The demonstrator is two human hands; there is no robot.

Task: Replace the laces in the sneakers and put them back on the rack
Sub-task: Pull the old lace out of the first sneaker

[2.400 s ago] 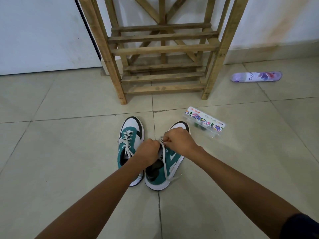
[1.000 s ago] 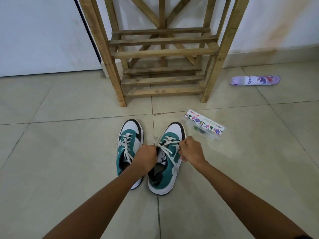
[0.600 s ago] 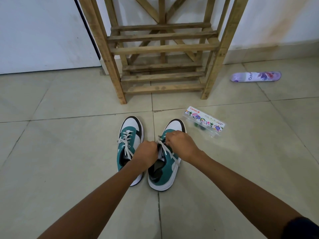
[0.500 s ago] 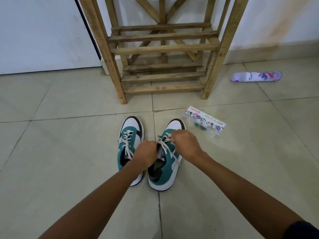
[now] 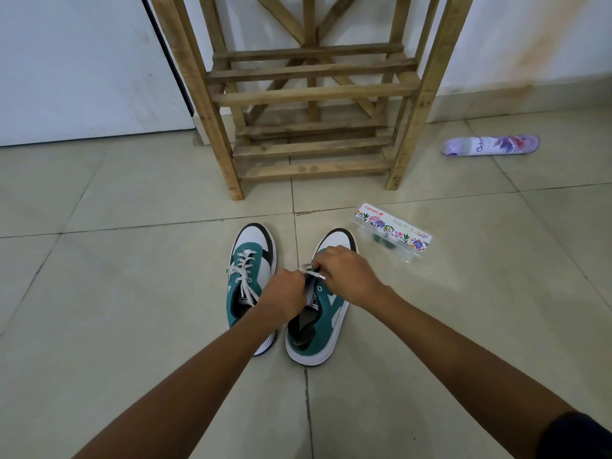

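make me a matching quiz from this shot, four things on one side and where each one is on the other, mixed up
Things:
1. purple spray can
2. clear plastic box
3. wooden rack
4. left sneaker

Places:
A. standing against the wall, beyond the sneakers
B. lying on its side on the floor, far right
C. on the floor just right of the right sneaker's toe
D. on the floor, laced, no hand on its laces

Pairs: 1-B, 2-C, 3-A, 4-D
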